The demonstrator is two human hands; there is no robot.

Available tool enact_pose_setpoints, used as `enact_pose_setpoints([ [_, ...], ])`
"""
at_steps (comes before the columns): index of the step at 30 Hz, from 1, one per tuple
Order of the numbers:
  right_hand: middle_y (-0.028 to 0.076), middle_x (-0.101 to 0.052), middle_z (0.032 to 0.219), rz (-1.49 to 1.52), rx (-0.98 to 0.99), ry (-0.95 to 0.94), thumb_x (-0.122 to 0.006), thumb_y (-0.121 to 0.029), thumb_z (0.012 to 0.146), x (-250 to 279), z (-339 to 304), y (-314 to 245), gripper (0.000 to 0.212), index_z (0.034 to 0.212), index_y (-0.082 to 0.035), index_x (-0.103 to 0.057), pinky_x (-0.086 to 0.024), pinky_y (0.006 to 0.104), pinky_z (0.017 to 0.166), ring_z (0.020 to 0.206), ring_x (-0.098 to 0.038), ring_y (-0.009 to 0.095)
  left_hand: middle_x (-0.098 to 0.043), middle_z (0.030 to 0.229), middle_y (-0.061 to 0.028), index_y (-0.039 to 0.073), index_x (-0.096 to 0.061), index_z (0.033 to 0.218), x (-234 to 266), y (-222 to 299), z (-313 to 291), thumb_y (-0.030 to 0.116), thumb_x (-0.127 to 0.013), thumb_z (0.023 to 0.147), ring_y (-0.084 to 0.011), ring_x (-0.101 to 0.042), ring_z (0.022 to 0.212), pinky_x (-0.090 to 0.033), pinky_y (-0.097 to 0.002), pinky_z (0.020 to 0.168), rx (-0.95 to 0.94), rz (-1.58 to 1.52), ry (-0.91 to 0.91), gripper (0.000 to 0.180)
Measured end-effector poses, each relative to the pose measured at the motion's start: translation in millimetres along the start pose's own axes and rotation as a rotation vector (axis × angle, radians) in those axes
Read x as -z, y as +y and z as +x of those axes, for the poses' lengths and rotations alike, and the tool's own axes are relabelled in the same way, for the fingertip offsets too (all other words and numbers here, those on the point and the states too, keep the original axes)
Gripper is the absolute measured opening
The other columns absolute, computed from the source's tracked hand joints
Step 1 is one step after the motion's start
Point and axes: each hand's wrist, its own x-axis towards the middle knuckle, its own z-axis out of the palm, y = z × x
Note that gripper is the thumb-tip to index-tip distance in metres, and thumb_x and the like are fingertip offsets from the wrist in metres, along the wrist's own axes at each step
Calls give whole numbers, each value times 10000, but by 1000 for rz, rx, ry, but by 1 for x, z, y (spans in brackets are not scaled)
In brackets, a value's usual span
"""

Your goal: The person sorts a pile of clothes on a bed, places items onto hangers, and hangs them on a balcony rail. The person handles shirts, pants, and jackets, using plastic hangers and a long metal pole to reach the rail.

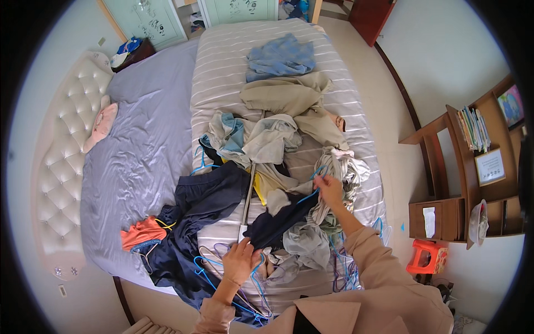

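Note:
A heap of clothes [278, 145] lies on a bed with a striped grey cover [222, 67]. My right hand [329, 189] reaches into the heap and grips a blue wire hanger [311, 195] beside a striped grey-white garment [339, 167]. My left hand [240, 261] rests near the bed's front edge on several blue hangers [222, 278], next to a dark navy garment [200, 211]. Its fingers are curled; what it grasps is unclear.
A lilac sheet [139, 139] covers the bed's left half, with an orange garment [143, 232] and a pink pillow [101, 127]. A tufted headboard [61, 167] stands left. A wooden shelf unit [473, 167] and a small orange stool [425, 256] stand right.

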Motion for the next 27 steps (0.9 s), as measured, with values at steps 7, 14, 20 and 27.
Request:
enact_pose_setpoints([
  [7,152,-557,601,-382,417,-200,-561,-313,790,-5,-21,-32,294,674,-42,-559,-412,381,520,564,-551,310,-562,1036,-84,74,-534,752,79,26,19,151,-645,670,-241,-572,787,-468,-312,583,92,60,216,157],
  [14,91,-597,646,-309,402,-107,-560,-311,801,20,-32,-22,283,718,-42,-591,-406,341,473,494,-529,225,-570,1001,-62,55,-553,676,111,6,25,162,-663,651,-269,-521,973,-437,-365,730,-132,233,87,155],
  [20,85,-596,633,-157,344,-41,-577,-188,775,31,-61,-39,160,737,-33,-596,-416,326,488,492,-522,213,-564,801,-52,62,-553,697,88,91,-32,158,-673,648,-240,-556,782,-449,-358,622,-379,-237,-15,162],
  [27,126,-513,558,-444,613,27,-587,-305,741,-9,-89,-44,272,663,-45,-564,-410,415,526,569,-524,326,-483,734,-74,68,-500,761,66,156,-20,150,-658,652,-258,-515,733,-417,-332,609,-359,-668,-97,209],
])
